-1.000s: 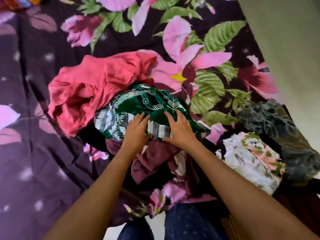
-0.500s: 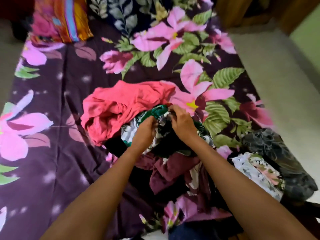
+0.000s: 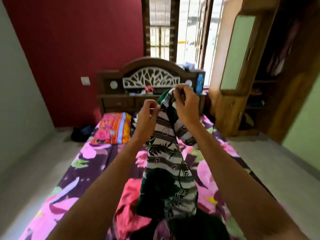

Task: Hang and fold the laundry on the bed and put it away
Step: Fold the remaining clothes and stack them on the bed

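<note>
Barely started on this, honestly. I've got one piece up off the bed [image 3: 78, 170]: a green and white leaf-print garment [image 3: 166, 153], held above the middle of the bed with its lower end trailing into the heap at the foot end. My left hand [image 3: 147, 118] is pinching its top edge between thumb and fingertips. My right hand [image 3: 187, 104] pinches the same edge a bit higher, nearer the head of the bed, fingers curled onto the cloth. It's all bunched up, so I can't tell if it's a shirt or what. Nothing I can see looks folded or hung, so I'd say basically everything is left: sort this one out, work through the heap, then get it all into the open wardrobe [image 3: 242, 58] off the right side of the bed. Count so far: two hands on one garment, and one pink-red garment [image 3: 131, 201] crumpled at the foot end just left of the one I'm holding. There's also some dark cloth [image 3: 199, 226] at the very foot of the bed that could be one piece or several. Plus one bright striped pillow [image 3: 112, 129] at the head end on the left, and one wardrobe.
</note>
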`<control>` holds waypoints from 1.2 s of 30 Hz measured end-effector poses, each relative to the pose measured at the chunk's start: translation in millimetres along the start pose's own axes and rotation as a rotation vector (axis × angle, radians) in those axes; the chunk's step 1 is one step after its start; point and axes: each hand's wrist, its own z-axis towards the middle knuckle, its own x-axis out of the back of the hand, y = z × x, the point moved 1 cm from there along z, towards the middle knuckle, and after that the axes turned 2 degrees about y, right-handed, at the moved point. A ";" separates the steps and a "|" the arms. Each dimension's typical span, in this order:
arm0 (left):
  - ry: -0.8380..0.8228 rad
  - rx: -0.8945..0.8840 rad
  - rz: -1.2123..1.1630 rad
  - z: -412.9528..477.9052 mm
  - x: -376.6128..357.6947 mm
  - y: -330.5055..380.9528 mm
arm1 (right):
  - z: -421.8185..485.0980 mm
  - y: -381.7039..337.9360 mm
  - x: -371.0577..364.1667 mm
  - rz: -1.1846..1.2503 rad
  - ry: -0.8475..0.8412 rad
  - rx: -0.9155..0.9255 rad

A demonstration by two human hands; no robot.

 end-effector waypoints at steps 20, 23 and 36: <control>0.181 -0.119 -0.277 86.1 100.9 149.4 | -9.6 -44.5 15.8 0.385 -0.896 -0.436; 0.265 -0.130 -0.188 91.0 123.7 161.0 | -14.4 -55.5 -1.7 0.331 -0.790 -0.313; -0.033 0.568 0.119 3.2 167.7 55.0 | 69.9 -90.5 -15.2 0.502 -0.275 -0.965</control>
